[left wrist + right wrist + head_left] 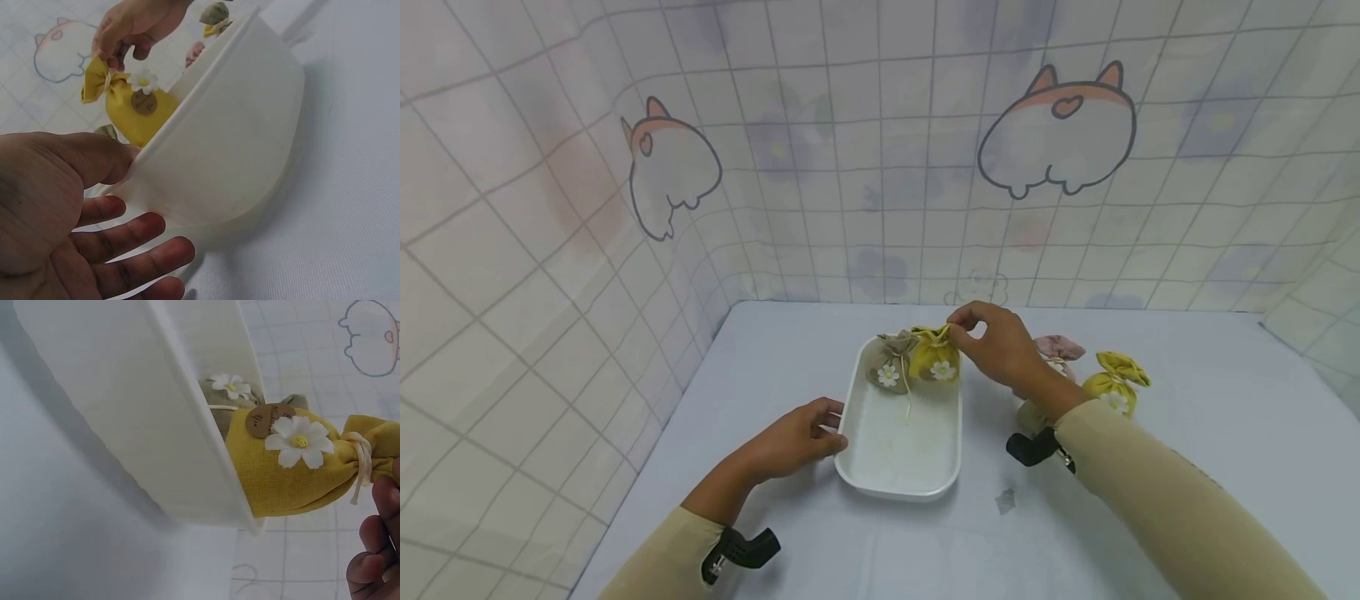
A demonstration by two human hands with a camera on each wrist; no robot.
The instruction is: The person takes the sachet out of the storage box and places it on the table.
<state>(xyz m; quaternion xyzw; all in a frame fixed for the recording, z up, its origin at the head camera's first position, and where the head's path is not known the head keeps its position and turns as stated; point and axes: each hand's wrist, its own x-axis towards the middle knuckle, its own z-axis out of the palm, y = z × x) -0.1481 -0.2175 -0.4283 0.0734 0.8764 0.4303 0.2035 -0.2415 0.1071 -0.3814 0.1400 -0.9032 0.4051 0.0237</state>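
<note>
Beige fabric sleeves (1165, 492) are worn. A white, rounded-rectangular plastic tray (895, 458) is touched at its left rim by the left hand (793, 442), fingers extended. Inside its far right corner, beside a grey-brown cloth pouch (882, 362), a yellow cloth pouch (927, 354) is pinched at the top by the right hand (997, 346).

A yellow cloth drawstring pouch (935, 360), white-flowered, sits neck-up around one o'clock in the white rounded-rectangular tray (898, 454).

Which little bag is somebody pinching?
The yellow bag at the far end of the white tray: the right hand pinches its top. The other yellow bag is on the table, and no hand holds it or the grayish bag.
</note>
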